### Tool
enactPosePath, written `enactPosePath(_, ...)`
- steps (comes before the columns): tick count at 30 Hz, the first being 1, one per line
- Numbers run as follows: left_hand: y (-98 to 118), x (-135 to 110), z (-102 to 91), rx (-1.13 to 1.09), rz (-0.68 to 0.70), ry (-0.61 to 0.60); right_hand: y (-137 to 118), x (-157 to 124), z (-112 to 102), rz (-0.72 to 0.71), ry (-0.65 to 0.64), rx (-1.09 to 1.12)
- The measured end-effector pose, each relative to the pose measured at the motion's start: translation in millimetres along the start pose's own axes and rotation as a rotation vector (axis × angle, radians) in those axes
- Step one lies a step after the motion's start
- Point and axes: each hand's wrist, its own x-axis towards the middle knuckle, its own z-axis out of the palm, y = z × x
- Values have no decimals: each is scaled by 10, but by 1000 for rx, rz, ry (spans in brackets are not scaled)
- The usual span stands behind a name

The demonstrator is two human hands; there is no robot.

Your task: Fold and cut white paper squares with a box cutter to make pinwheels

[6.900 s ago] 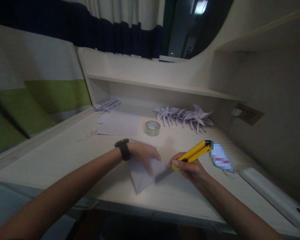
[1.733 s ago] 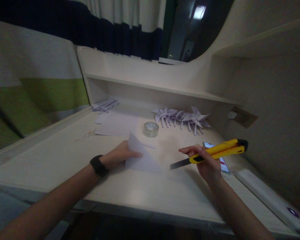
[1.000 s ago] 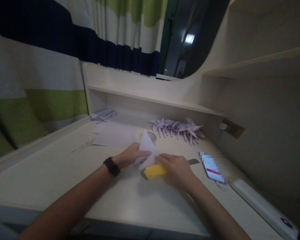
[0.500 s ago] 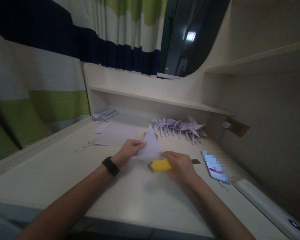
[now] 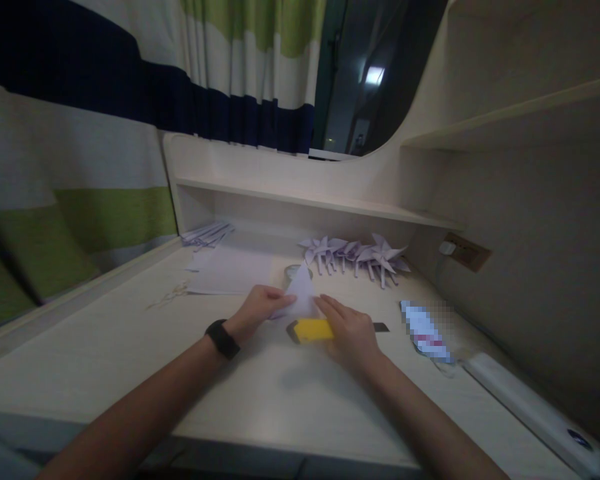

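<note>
My left hand, a dark band at its wrist, pinches the left edge of a folded white paper triangle whose tip points away from me. Closed round a yellow utility knife is my right hand; the dark blade shows to the right of the hand. Its fingertips rest at the right edge of the paper. Just behind the paper's tip lies a round roll, perhaps tape, partly hidden by the paper.
White paper sheets lie back left, with rolled paper sticks behind and small pale strips in front. Several paper pinwheels line the back right. A phone and a long white device are at the right.
My right hand, with the knife, has moved slightly left, and its fingertips are now against the paper's right edge. The paper triangle sits a little lower, uncovering more of the roll behind.
</note>
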Motion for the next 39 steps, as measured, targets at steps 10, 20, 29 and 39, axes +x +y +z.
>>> enactPosePath(10, -42, -15, 59, -2, -36, 5, -183, 4, 56, 64, -187, -117)
enactPosePath(20, -106, -2, 134, -21, -36, 110, -352, -9, 14, 91, -198, -88)
enactPosePath(29, -156, -19, 179, -147, -46, 156, -326, -34, 41, 63, -153, -64)
enactPosePath(39, -134, -6, 207, -323, -76, 107, -168, -52, 158, -21, 63, -95)
